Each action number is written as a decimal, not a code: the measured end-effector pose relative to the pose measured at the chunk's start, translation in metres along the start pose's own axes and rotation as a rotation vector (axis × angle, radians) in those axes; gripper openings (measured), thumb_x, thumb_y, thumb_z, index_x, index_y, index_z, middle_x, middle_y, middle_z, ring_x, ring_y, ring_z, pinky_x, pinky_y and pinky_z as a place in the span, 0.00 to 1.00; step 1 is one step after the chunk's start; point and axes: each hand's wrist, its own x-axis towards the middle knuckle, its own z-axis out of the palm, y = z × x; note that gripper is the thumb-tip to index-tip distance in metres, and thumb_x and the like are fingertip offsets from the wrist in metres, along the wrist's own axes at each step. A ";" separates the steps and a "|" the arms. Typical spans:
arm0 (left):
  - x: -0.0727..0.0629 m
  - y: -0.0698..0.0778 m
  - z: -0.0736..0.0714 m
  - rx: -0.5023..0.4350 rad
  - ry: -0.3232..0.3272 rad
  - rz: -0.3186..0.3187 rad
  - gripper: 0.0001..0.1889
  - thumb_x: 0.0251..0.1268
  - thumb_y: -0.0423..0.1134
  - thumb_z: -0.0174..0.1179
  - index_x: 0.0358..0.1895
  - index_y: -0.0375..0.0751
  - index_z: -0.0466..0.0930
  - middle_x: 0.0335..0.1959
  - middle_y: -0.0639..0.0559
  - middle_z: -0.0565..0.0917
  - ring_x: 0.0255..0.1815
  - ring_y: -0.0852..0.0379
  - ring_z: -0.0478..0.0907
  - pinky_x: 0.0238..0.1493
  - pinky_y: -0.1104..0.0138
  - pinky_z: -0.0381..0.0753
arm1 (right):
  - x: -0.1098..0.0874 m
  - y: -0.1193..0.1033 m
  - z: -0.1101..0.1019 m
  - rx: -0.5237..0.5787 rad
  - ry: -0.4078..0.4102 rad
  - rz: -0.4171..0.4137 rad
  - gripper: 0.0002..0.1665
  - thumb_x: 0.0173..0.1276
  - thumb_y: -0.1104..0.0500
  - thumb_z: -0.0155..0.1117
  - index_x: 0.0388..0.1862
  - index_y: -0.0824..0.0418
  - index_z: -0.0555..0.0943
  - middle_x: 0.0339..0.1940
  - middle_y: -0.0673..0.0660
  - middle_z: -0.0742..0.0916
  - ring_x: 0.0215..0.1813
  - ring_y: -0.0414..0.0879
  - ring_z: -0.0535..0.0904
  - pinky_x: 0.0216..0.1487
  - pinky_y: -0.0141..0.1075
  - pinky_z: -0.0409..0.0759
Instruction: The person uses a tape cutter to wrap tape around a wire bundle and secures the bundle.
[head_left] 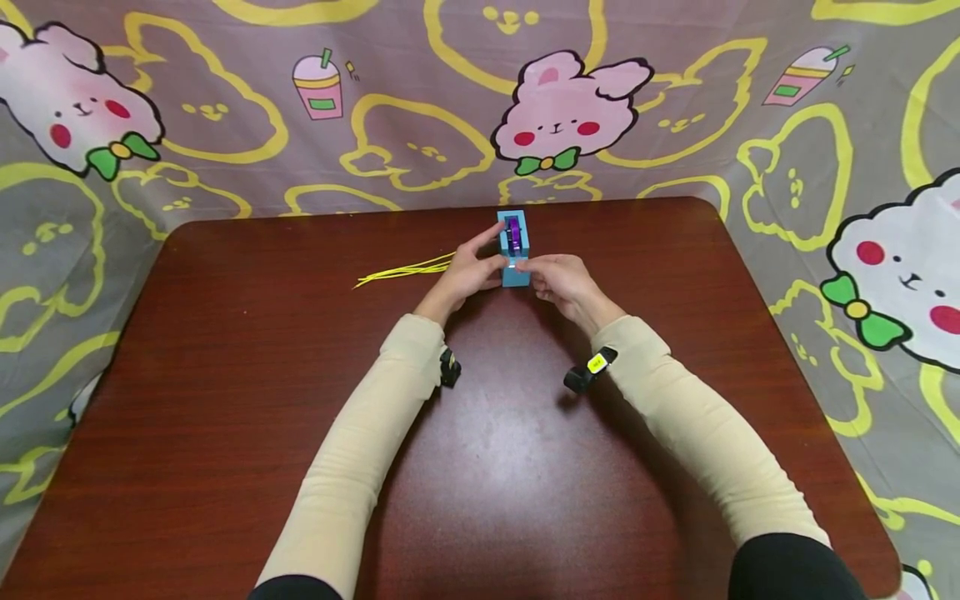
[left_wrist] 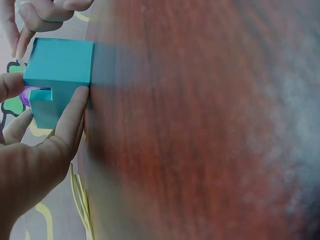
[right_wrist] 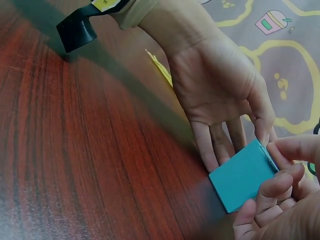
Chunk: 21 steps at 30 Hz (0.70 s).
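Observation:
A light blue tape dispenser (head_left: 515, 277) with a purple roll (head_left: 513, 236) in its top slot stands near the table's back edge. My left hand (head_left: 467, 273) grips it from the left side; in the left wrist view a fingertip lies along the lower edge of the blue dispenser (left_wrist: 62, 60) and the thumb is near its serrated edge. From the right, my right hand (head_left: 566, 283) pinches the tape end at that cutter, thumb and forefinger together. The right wrist view shows these fingers (right_wrist: 280, 187) close against the toothed edge of the dispenser (right_wrist: 242, 180); the tape itself is barely visible.
Thin yellow strands (head_left: 401, 271) lie on the brown table (head_left: 247, 375), left of the dispenser and partly behind the left hand. A patterned cloth (head_left: 420, 150) hangs behind the table's back edge. Each wrist carries a black camera on a strap.

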 end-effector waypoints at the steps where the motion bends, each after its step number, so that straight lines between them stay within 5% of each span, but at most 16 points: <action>1: 0.000 0.000 0.000 -0.001 0.001 -0.001 0.34 0.71 0.31 0.57 0.77 0.61 0.64 0.75 0.49 0.62 0.53 0.50 0.80 0.53 0.56 0.82 | -0.001 0.000 0.000 -0.001 -0.001 0.002 0.08 0.67 0.63 0.69 0.27 0.64 0.85 0.15 0.51 0.71 0.22 0.42 0.65 0.28 0.33 0.66; 21: -0.002 0.001 -0.001 0.023 -0.007 -0.003 0.33 0.73 0.33 0.57 0.77 0.62 0.63 0.75 0.51 0.62 0.49 0.50 0.80 0.55 0.55 0.81 | -0.013 0.010 0.001 0.051 -0.012 0.007 0.14 0.68 0.63 0.69 0.21 0.60 0.83 0.13 0.49 0.71 0.21 0.42 0.65 0.29 0.33 0.66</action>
